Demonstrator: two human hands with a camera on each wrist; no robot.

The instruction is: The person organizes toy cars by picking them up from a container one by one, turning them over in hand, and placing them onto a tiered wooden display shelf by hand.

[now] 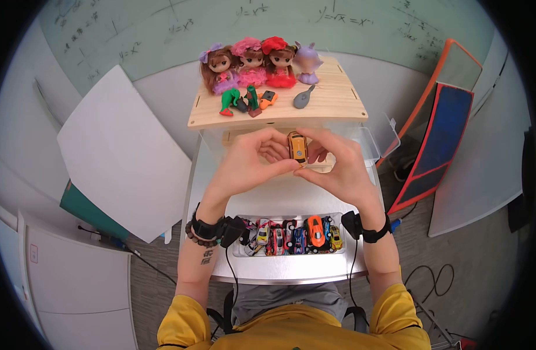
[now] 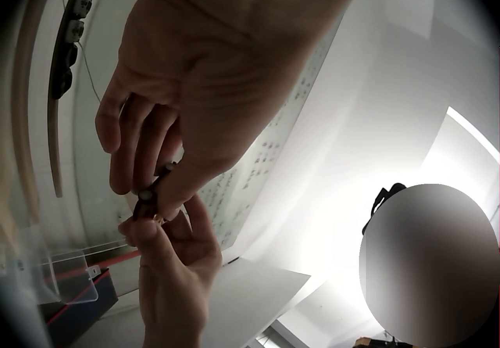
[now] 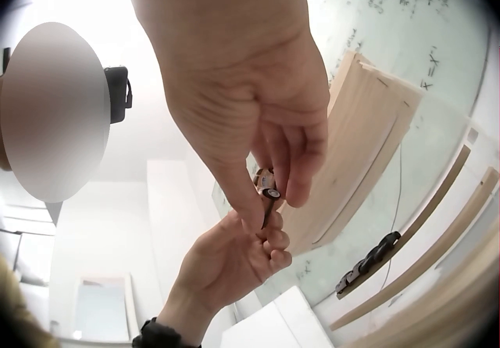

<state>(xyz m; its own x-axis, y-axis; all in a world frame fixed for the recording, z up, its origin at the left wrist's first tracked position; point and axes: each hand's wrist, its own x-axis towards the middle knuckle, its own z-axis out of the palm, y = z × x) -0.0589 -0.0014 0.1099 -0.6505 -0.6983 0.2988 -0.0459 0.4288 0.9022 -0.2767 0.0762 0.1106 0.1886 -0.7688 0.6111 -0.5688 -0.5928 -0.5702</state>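
A small yellow-orange toy car [image 1: 298,148] is held up between both hands over the table, its roof facing the head camera. The left hand [image 1: 244,162] pinches its left side with thumb and fingers, and the right hand [image 1: 342,166] pinches its right side. In the left wrist view the left hand [image 2: 183,82] grips the dark-looking car [image 2: 147,197] from above. The right wrist view has the right hand [image 3: 250,121] with thumb and fingers on the car [image 3: 269,191], whose wheel shows.
Nearer the body, a clear tray [image 1: 238,251] holds several toy cars. Behind the hands, a wooden stand [image 1: 338,105] bears several dolls [image 1: 250,64], small green and orange toys and a grey toy [image 1: 303,98]. A transparent panel [image 1: 370,143] lies under the stand.
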